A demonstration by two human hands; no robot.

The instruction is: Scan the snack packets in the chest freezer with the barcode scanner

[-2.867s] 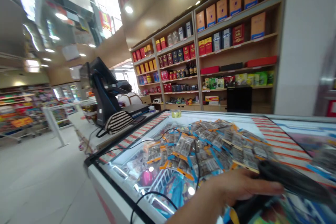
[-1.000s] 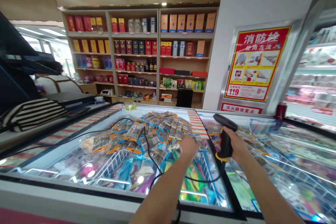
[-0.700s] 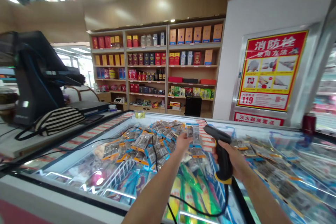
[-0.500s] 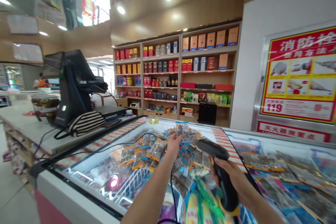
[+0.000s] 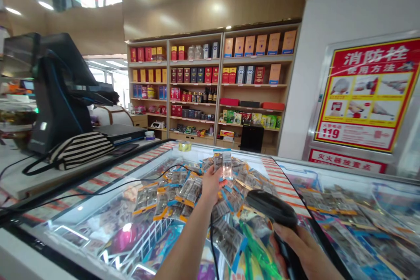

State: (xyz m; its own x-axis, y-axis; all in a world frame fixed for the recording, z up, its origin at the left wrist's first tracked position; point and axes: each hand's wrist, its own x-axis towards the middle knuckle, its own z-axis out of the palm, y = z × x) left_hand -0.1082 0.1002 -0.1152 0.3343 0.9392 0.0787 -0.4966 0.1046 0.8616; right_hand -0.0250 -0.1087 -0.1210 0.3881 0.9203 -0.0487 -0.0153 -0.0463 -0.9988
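Observation:
My left hand (image 5: 212,183) reaches forward, its fingers closed on a small clear packet (image 5: 223,164) with a blue top edge, held upright. In my right hand (image 5: 297,245) is a black handheld barcode scanner (image 5: 272,206), gripped by its handle with the head pointing left toward the packet. Beneath both hands lies a heap of similar packets (image 5: 192,188) with orange and blue edges, on the glass top of a chest freezer (image 5: 95,214). Green and yellow packaging (image 5: 259,249) shows under the scanner. A thin black cable (image 5: 213,245) runs down between my forearms.
To the left, a counter carries a black checkout terminal (image 5: 54,100) and a striped pouch (image 5: 83,148). More packets (image 5: 344,201) fill a second freezer section at right. Shelves of boxes (image 5: 197,74) stand behind. A roll of tape (image 5: 184,146) rests on the freezer's far edge.
The view has shifted right and closer, so the terminal and pouch sit farther left. The packet in my left hand is raised slightly. The scanner stays in my right hand.

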